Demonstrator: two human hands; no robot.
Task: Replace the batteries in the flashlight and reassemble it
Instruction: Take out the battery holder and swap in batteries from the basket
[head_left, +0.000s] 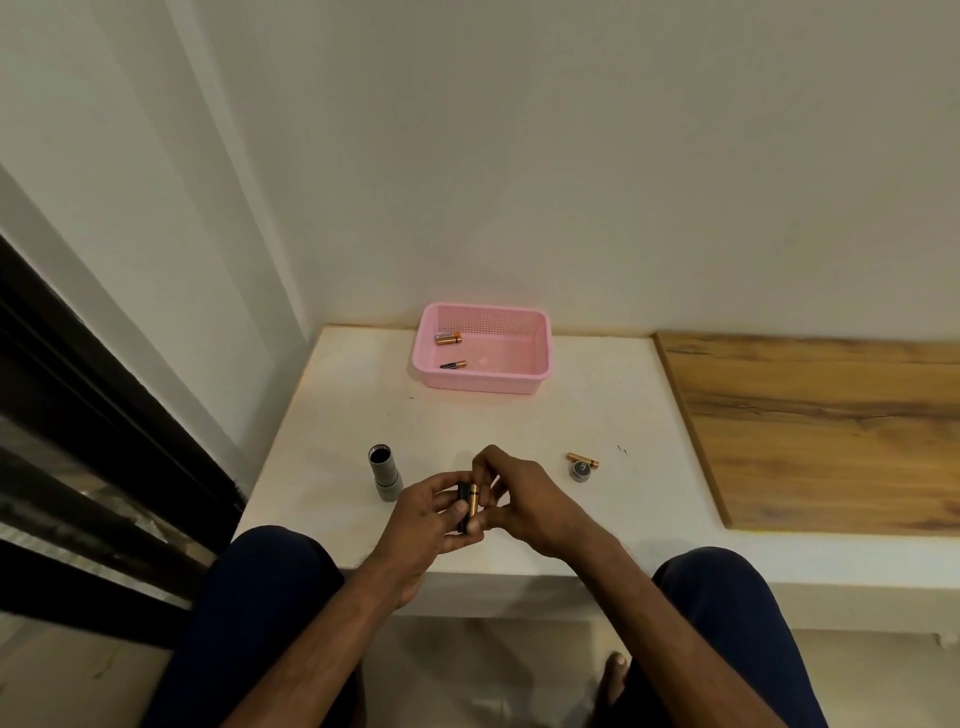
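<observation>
My left hand grips a black battery holder upright near the table's front edge. A copper-and-black battery sits against the holder, and my right hand pinches it from above with the fingertips. The grey flashlight body lies open-ended on the white table, just left of my hands. To the right rest the grey tail cap and a loose battery touching it.
A pink basket at the back of the table holds a thick battery and a thin one. A wooden board covers the surface on the right. My knees are under the front edge. White walls close the back and left.
</observation>
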